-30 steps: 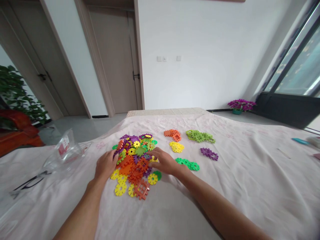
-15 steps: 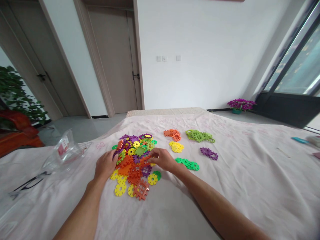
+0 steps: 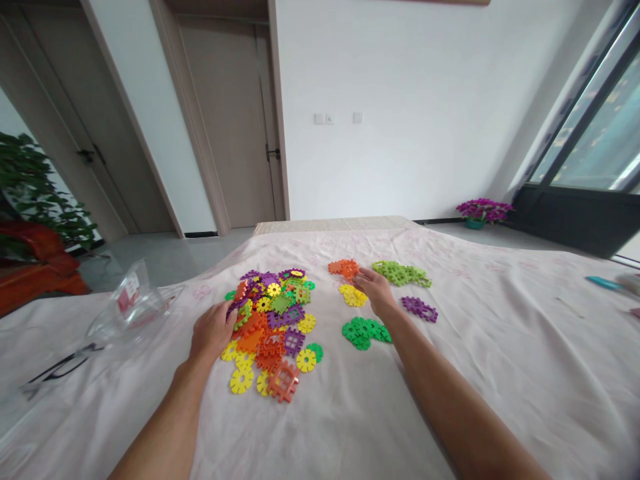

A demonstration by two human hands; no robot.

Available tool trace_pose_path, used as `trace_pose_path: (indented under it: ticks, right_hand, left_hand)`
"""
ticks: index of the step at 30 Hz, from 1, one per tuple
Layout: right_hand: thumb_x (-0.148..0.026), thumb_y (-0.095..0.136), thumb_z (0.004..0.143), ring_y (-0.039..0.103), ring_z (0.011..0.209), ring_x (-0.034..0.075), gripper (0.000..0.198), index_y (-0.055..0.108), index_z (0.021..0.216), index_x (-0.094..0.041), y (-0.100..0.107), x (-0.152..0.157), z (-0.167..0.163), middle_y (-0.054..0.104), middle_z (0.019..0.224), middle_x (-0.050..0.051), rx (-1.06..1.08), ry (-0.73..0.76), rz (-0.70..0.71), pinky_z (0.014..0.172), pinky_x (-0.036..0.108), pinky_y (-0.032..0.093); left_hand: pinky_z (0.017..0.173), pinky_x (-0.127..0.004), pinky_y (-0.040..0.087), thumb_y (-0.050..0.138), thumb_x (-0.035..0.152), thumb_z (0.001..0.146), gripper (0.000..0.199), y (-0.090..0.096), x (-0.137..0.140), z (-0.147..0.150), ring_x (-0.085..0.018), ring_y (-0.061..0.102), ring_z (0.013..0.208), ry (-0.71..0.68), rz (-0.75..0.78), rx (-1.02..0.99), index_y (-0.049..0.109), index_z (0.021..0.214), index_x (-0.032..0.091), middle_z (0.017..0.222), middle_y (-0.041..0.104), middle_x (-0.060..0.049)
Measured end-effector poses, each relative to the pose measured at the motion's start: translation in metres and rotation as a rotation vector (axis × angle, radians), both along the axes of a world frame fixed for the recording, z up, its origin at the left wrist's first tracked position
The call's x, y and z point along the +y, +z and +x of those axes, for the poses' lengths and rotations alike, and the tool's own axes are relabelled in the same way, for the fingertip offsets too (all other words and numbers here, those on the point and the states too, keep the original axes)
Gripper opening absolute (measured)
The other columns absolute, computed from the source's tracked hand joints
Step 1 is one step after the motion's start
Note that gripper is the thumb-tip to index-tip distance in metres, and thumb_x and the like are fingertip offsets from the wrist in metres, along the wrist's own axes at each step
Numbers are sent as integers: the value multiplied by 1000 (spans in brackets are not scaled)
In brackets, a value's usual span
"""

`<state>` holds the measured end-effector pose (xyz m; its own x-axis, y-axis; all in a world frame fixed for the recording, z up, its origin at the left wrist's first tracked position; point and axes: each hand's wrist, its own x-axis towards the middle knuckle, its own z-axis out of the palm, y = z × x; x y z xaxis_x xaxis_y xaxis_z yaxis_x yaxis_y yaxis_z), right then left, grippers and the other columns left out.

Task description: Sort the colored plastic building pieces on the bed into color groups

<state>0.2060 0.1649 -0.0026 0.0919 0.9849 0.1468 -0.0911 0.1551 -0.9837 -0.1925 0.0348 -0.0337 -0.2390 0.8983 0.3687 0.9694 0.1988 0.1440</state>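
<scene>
green pieces [image 3: 361, 330] partly hidden by right forearm [image 3: 431, 363]; right hand [image 3: 376, 289], grip too small to tell; left edge cuts plant [image 3: 30, 187].

Pile of pieces [image 3: 274, 321] on cloth [image 3: 320, 420], clusters [image 3: 400, 273] right, packaging [image 3: 129, 293] left

Mixed toothed pieces [image 3: 264, 341] at seven o'clock look like smooth, lightly glossy plastic, as do the green discs [image 3: 361, 330] at five and purple pieces [image 3: 419, 309] at four. Beneath, a matt, softly wrinkled cloth [image 3: 320, 427] fills six o'clock. Between eight and nine, clear packaging [image 3: 127, 297] shows shiny, crinkled plastic. At nine, reddish furniture [image 3: 40, 263] appears polished wood. The white wall [image 3: 400, 100] at one looks smooth, matt.
</scene>
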Motion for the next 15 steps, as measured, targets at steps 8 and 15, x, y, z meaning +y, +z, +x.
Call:
trace_pose_path:
  ticks: [8,15]
  right_hand:
    - [-27,69,62,67,87,22,42,68,101,-13,1,-4,1,72,99,10,-134,-9,59,75,34,55]
    - [-31,66,77,63,70,15,24,73,95,-16,20,-58,-59,72,82,4,-508,522,243,67,27,50]
  left_hand:
    - [97,-31,43,31,39,97,44,-3,1,-2,-21,59,114,-8,0,-9,58,125,19,124,65,-9]
    - [98,-30,43,32,37,97,42,0,0,0,-20,60,114,2,2,-10,58,124,19,122,66,-9]
